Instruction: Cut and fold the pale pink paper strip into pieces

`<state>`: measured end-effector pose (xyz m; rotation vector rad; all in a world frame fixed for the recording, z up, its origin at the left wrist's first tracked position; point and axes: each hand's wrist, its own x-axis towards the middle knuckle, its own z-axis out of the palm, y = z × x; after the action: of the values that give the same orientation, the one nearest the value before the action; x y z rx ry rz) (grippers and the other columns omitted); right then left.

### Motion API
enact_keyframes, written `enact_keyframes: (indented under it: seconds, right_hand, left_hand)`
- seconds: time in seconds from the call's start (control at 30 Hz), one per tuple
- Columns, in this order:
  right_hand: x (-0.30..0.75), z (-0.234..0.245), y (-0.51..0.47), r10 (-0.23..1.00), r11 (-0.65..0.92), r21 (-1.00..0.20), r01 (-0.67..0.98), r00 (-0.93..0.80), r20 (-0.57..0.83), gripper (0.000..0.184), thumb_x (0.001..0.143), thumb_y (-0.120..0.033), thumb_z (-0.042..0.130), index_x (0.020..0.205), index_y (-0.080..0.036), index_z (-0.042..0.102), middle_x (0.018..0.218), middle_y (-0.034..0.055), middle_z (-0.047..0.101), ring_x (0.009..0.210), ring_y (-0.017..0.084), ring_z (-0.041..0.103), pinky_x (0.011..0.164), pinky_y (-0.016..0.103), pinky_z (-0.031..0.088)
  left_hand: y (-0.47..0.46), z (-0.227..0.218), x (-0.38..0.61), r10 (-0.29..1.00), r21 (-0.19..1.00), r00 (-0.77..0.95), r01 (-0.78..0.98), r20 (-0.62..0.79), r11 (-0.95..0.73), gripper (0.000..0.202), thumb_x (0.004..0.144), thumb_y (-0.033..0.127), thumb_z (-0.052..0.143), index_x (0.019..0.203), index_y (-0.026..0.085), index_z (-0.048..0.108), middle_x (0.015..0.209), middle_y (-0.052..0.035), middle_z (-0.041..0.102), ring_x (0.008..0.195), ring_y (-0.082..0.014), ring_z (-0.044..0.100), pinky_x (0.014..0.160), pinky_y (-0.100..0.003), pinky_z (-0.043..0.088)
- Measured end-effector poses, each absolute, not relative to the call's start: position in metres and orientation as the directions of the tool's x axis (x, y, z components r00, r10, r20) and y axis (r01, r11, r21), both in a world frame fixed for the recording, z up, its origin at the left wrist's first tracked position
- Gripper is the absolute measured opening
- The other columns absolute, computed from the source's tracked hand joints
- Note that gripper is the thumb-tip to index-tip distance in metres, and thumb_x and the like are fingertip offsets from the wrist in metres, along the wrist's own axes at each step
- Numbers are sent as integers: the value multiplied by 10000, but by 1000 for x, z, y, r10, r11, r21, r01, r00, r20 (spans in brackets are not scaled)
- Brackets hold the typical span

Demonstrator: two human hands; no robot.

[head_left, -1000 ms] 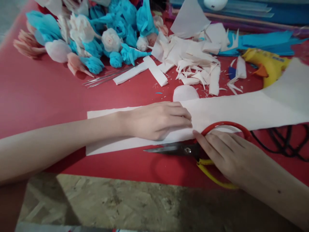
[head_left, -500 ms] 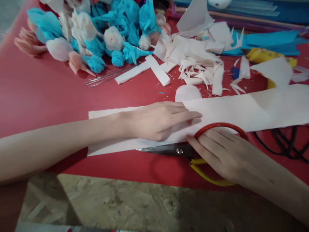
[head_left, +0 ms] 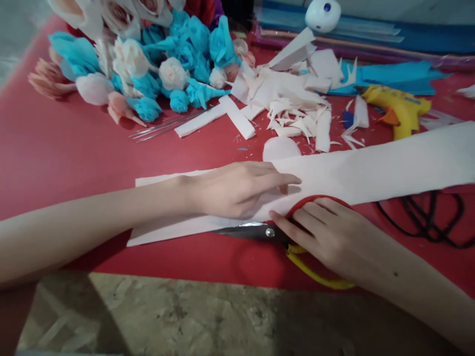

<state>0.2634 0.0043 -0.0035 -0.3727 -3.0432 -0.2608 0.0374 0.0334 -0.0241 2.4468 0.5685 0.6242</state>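
Note:
A long strip of white crepe-like paper point(head_left: 393, 163) lies across the red table. My left hand point(head_left: 245, 190) rests flat on it, index finger stretched out to the right, the other fingers partly hidden. Under my right hand point(head_left: 330, 237) is a pair of scissors point(head_left: 256, 231) with dark blades, one red handle and one yellow. Its fingers lie over and into the red handle loop. The blades point left along the strip's near edge, below my left hand. Touching the strip's far edge is a round white paper piece point(head_left: 281, 148).
Blue, white and peach paper flowers point(head_left: 178, 74) crowd the back left. White paper scraps point(head_left: 293, 99) are heaped at the back centre, beside blue paper point(head_left: 393, 76) and a yellow glue gun point(head_left: 404, 106). Thin wires point(head_left: 159, 127) lie left of the scraps; a black cord point(head_left: 426, 217) is at right.
A loose white piece that covered much of the glue gun no longer does, leaving the gun visible. My right hand and the scissors have shifted slightly left. The view has tilted a little upward.

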Motion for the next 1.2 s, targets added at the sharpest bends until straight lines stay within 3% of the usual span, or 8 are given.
enact_keyframes:
  seconds: [0.2,0.37,0.5,0.67,0.83,1.0,1.2]
  right_hand:
    - [270,0,7,244,958,132,253,-967,81,350,864,-71,334,1140,-64,548,832,79,633,722,229,556,675,356,381]
    - [292,4,11,257,962,105,254,-966,-22,381,848,-55,364,1210,-57,480,823,66,605,737,218,542,692,349,376]
    - [312,6,15,269,956,129,262,-962,-40,388,856,-55,346,1223,-75,468,795,52,583,744,214,520,723,354,369]
    - [332,3,20,270,946,204,250,-960,-73,392,864,-84,361,1242,-67,464,806,64,583,746,212,506,764,363,372]
    - [340,-2,13,306,890,367,271,-951,-39,424,848,-75,382,1267,-42,439,835,99,606,786,239,531,758,378,391]
    - [337,0,4,396,841,408,355,-918,-19,460,820,-24,319,1269,14,412,910,153,618,810,253,538,740,381,406]
    - [335,-2,6,384,880,324,347,-922,-54,480,819,-94,323,1275,45,378,906,165,596,809,277,529,743,406,410]
  left_hand:
    - [34,-12,36,554,653,767,243,324,-718,327,861,87,374,1152,98,524,1100,-135,645,1000,-180,587,871,-323,491]
    - [31,-7,35,496,634,799,194,341,-749,228,868,88,427,986,98,623,980,-109,699,922,-174,638,816,-287,522]
    - [29,-8,36,477,626,819,197,318,-755,271,864,68,401,995,121,632,988,-94,698,932,-170,633,824,-291,520]
    - [28,-16,40,415,489,844,218,340,-845,244,856,95,450,1021,93,629,1021,-115,670,943,-204,608,829,-328,500]
    - [26,-24,40,384,314,888,300,254,-901,256,879,143,435,1087,134,585,1068,-121,616,898,-204,585,784,-344,478]
    - [27,-23,40,374,297,903,305,210,-905,262,890,152,409,1106,145,557,1072,-116,596,909,-198,559,797,-333,451]
    - [28,-22,42,383,315,899,308,214,-898,254,892,152,405,1093,147,560,1074,-116,601,913,-193,547,801,-325,436]
